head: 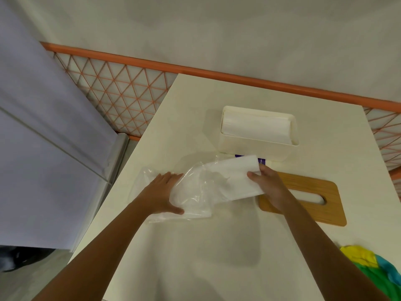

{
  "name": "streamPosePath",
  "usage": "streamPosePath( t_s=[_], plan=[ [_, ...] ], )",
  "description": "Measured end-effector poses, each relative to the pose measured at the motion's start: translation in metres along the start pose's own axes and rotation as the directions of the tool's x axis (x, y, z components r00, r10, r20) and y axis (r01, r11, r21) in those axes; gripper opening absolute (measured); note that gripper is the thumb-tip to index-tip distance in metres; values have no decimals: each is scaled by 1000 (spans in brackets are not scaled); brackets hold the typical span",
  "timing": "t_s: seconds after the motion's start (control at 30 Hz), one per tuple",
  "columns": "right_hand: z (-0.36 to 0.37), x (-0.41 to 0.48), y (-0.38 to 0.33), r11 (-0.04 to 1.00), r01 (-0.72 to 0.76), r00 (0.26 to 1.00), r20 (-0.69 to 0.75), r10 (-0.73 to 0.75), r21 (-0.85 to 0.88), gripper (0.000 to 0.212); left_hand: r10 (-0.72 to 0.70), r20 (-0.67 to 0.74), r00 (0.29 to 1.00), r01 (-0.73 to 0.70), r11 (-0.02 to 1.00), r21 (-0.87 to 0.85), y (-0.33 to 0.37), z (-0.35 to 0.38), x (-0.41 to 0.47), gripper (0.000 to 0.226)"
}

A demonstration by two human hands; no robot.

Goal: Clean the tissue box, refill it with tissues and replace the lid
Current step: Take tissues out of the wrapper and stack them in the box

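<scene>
A cream tissue box (pixel 253 152) stands open at the far middle of the table, with a white stack of tissues (pixel 256 128) inside it. Its wooden lid (pixel 316 208), with an oval slot, lies flat on the table to the right in front of the box. Between box and lid my right hand (pixel 268 187) grips a white stack of tissues (pixel 234 179) half out of a clear plastic wrapper (pixel 191 194). My left hand (pixel 167 192) holds the wrapper's loose end against the table.
The cream table (pixel 195 257) has its left edge beside a pale cabinet (pixel 43 148). An orange lattice rail (pixel 121 92) runs behind the table. A yellow, green and blue cloth (pixel 373 268) lies at the right front edge.
</scene>
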State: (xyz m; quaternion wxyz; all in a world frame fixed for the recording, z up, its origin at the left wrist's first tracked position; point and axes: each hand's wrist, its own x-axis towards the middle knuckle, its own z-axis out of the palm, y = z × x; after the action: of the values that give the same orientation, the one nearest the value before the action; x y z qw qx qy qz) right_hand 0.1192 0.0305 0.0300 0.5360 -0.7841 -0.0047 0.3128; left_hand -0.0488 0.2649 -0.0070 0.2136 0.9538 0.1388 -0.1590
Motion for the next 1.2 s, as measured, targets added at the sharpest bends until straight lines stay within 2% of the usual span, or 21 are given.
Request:
streamPosePath(
  t_s=[0.1, 0.17, 0.23, 0.4, 0.5, 0.6, 0.67, 0.8, 0.83, 0.9, 0.93, 1.0, 1.1, 1.2],
  plan=[
    [-22, -4, -7, 1000, 28, 999, -35, -28, 6, 30, -14, 92, 996, 5, 995, 97, 1, -5, -1, 123],
    [-35, -7, -13, 999, 40, 998, -58, -38, 27, 31, -27, 155, 988, 14, 996, 87, 3, -12, -5, 145],
    [-48, -9, -20, 997, 58, 995, -87, -54, 44, 32, -40, 176, 984, 32, 998, 46, 8, -22, -7, 157],
    [-81, -18, -42, 990, 131, 982, -141, -123, 50, 27, -96, 184, 978, 113, 990, -83, 31, -46, -5, 156],
    [-101, -26, -60, 977, 204, 965, -177, -191, 60, 20, -128, 137, 982, 164, 943, -290, 48, -55, 7, 135],
    [-118, -32, -76, 960, 263, 946, -223, -237, 98, 20, -130, 20, 991, 122, 857, -500, 79, -66, 22, 96],
    [-126, -35, -85, 945, 285, 943, -225, -246, 161, 22, -144, -26, 989, 96, 772, -628, 101, -71, 34, 79],
    [-133, -35, -93, 920, 276, 953, -204, -224, 279, 29, -148, 55, 987, 126, 528, -840, 137, -80, 58, 74],
    [-133, -34, -94, 913, 271, 955, -199, -218, 303, 31, -123, 85, 989, 132, 444, -886, 145, -82, 63, 69],
    [-131, -31, -95, 904, 261, 960, -186, -207, 339, 33, -71, 104, 992, 119, 256, -959, 159, -87, 68, 41],
    [-130, -29, -94, 904, 254, 963, -180, -202, 345, 33, -61, 106, 993, 115, 187, -975, 163, -89, 71, 32],
    [-126, -22, -91, 912, 231, 969, -163, -184, 339, 33, -56, 95, 994, 101, 105, -989, 169, -93, 77, 29],
    [-118, -9, -88, 939, 172, 983, -111, -145, 297, 35, -130, 78, 989, 90, 92, -992, 173, -99, 88, 35],
    [-109, 11, -90, 961, 136, 988, -103, -114, 240, 40, -243, 0, 970, 64, 255, -965, 175, -105, 103, 36]
  ],
)
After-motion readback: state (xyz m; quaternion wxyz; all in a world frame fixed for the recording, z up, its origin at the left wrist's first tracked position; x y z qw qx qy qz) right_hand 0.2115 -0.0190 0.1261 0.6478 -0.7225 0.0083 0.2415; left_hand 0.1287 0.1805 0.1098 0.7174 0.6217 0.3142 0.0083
